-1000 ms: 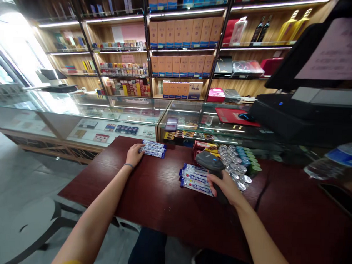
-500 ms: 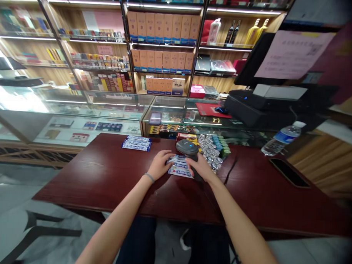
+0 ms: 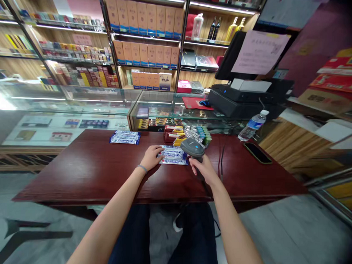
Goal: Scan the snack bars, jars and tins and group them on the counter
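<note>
My right hand (image 3: 202, 169) grips the handle of a grey barcode scanner (image 3: 193, 148), whose head hangs just right of a small stack of blue-and-white snack packets (image 3: 173, 155) on the dark red table (image 3: 90, 171). On the left end of that stack rests my left hand (image 3: 151, 157), fingers curled on a packet. A second pile of the same packets (image 3: 124, 137) lies apart at the table's far left edge.
Red and yellow boxes (image 3: 173, 134) and small round tins (image 3: 199, 132) stand behind the scanner. A water bottle (image 3: 253, 126) and a black phone (image 3: 257, 153) lie at the right. Glass counters, a cash register (image 3: 240, 101) and stocked shelves stand beyond.
My left hand left the far pile and came right onto the near stack of packets. The right hand stays on the scanner, which now sits just right of the stack.
</note>
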The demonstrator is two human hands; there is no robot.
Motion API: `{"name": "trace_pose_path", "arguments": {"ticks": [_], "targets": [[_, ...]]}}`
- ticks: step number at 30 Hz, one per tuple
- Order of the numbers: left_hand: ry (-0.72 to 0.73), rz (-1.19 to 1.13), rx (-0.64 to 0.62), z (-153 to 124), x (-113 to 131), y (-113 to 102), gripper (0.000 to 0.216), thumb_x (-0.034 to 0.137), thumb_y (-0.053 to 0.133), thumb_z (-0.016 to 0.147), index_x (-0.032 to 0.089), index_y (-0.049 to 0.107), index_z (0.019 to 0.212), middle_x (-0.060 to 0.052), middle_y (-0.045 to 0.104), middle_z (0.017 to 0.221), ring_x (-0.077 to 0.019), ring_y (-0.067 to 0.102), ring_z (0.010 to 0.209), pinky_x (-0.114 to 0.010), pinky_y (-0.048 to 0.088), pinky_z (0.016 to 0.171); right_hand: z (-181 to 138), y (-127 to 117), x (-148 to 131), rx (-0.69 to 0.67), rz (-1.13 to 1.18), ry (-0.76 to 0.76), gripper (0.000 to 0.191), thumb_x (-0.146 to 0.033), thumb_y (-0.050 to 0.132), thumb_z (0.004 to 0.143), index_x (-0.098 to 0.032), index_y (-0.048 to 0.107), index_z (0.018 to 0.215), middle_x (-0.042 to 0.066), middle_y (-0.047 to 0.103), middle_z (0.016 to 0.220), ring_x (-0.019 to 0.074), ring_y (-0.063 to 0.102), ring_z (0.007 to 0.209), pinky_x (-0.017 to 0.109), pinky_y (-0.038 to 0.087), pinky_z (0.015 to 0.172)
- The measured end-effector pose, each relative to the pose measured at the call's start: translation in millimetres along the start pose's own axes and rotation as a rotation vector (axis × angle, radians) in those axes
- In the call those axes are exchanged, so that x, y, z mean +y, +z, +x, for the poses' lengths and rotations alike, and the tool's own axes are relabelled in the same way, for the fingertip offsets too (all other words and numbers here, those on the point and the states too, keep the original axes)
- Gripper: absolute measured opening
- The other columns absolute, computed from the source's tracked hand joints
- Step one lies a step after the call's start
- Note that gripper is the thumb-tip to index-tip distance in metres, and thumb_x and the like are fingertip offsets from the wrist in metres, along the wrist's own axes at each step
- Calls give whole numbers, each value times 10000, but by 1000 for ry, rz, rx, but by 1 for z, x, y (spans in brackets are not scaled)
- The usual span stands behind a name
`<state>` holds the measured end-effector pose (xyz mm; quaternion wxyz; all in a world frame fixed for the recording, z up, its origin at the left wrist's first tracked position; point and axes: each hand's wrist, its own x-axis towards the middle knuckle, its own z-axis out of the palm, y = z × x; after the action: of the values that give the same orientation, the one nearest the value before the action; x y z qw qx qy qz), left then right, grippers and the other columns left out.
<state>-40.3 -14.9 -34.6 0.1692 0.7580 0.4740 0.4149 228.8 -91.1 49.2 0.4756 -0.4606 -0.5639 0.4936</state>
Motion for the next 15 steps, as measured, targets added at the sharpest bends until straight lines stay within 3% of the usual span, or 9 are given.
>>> {"name": "trace_pose_path", "arguments": {"ticks": [6,15], "targets": [[97,225,-18,-3,-4,0,322,274,727,866,205,745,1180,-117,693,1199,-289,607,1149,-462,480,1048,-7,6,9,87,-119,-5,318,-449,754,781,-241,527,859,-88,531,486,110,453,324,232,330,328],[179,282,37,-6,8,-6,271,275,673,917,197,714,1173,-110,685,1150,-268,602,1129,-430,488,1023,-1,6,22,178,-182,-18,271,-436,736,807,-244,546,812,-68,551,480,130,488,322,241,351,328]]}}
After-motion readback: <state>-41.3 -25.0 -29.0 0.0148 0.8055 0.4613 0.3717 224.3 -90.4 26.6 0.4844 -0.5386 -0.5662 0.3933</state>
